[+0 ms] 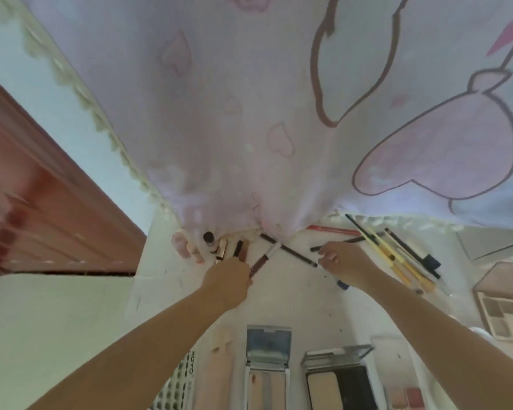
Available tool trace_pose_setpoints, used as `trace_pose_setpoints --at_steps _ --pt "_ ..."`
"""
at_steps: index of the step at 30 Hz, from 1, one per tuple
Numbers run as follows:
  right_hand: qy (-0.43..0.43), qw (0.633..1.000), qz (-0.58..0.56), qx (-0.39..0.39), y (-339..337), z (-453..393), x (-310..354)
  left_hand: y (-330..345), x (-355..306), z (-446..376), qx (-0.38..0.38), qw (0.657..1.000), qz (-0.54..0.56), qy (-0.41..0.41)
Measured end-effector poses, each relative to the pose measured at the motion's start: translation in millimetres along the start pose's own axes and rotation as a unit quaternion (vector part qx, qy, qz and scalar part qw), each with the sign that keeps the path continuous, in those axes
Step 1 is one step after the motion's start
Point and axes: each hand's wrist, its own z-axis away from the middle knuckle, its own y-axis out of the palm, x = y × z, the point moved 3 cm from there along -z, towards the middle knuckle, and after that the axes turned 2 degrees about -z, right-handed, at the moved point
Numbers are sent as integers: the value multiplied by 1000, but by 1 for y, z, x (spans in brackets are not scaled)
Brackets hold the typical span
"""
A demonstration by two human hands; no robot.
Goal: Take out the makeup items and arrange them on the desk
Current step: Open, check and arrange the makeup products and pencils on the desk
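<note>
My left hand [228,278] is closed around a brown lip gloss tube with a white cap [262,260] at the far middle of the white desk [293,300]. My right hand [342,261] reaches toward a thin black pencil [290,251], its fingers bent near the pencil's right end; a small blue object [342,284] shows under the wrist, and whether the hand holds it is unclear. Lipsticks and small tubes [224,248] stand in a row left of the gloss. Another dark pencil [338,244] lies beyond my right hand.
Yellow and black brushes and pencils [397,255] lie fanned at the right. Open palettes sit near me: a mirrored one [267,365], a compact [335,377], an eyeshadow palette [501,309]. A pink cartoon curtain [249,113] hangs over the desk's far edge. A red-brown door [27,202] is left.
</note>
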Motion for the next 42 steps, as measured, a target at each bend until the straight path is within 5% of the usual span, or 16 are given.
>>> trace_pose_setpoints --at_steps 8,18,23,26,31,37,42 --pt "-44 983 175 -42 29 -24 1 18 -13 -17 -38 985 130 -104" --pt "-54 978 202 4 34 -27 3 17 -13 -19 -41 991 80 -101" --pt "-121 980 157 1 7 11 6 -10 -15 -10 -159 987 -30 27" --pt "-167 974 152 5 -13 35 19 -31 -17 -3 -304 941 -58 134" --pt "-180 979 92 -7 -44 64 42 -86 -11 28 -379 894 -123 204" --pt "-235 948 211 -34 -56 94 69 -119 -13 61 -182 954 -111 210" --pt "-241 935 255 -55 -71 122 76 -134 -16 79 -175 948 -101 247"
